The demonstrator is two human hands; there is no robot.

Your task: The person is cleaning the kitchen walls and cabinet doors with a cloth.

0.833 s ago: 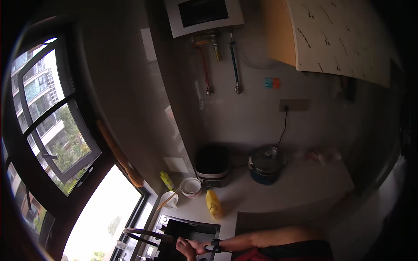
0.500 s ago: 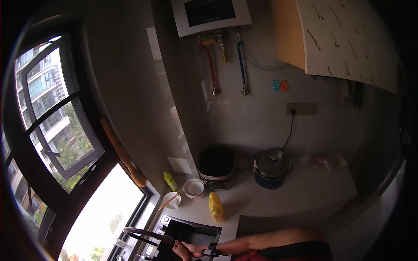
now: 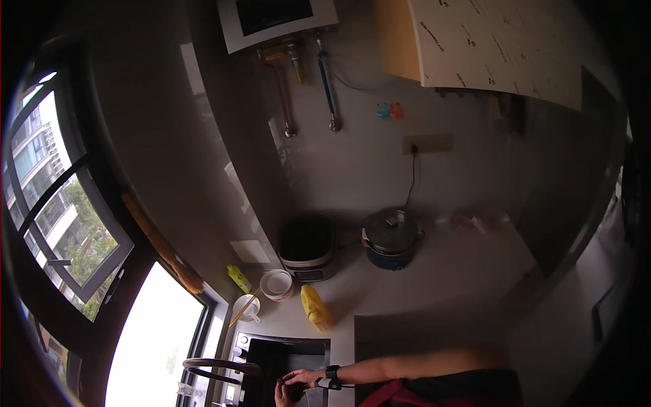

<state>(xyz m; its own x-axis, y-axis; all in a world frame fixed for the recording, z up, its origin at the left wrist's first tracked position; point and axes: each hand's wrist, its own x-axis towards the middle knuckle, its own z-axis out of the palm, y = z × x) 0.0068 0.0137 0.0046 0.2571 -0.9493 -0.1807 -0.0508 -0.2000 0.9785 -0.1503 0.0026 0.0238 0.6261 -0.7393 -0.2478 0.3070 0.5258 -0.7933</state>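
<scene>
My right hand (image 3: 305, 377), with a dark band at the wrist, reaches in from the right over the black sink (image 3: 298, 346). Its fingers curve over a small dark, rounded thing (image 3: 296, 391) whose kind I cannot make out. Just below, my left hand (image 3: 281, 395) is bent against the same thing; the lower edge cuts off the rest of it. Both hands are close to the end of the dark curved faucet (image 3: 230, 365), slightly to its right.
Behind the sink stand a yellow jug-shaped bottle (image 3: 314, 308), stacked white bowls (image 3: 277, 284), a white bowl with chopsticks (image 3: 247, 308) and a yellow-green bottle (image 3: 239, 278). Farther back are a rice cooker (image 3: 307, 249) and a lidded electric pot (image 3: 392, 241). An open window (image 3: 74, 224) is at left.
The whole view has shifted, so the room sits farther left and higher. My hands have moved slightly away from the faucet end and parted, with the dark thing now showing between them.
</scene>
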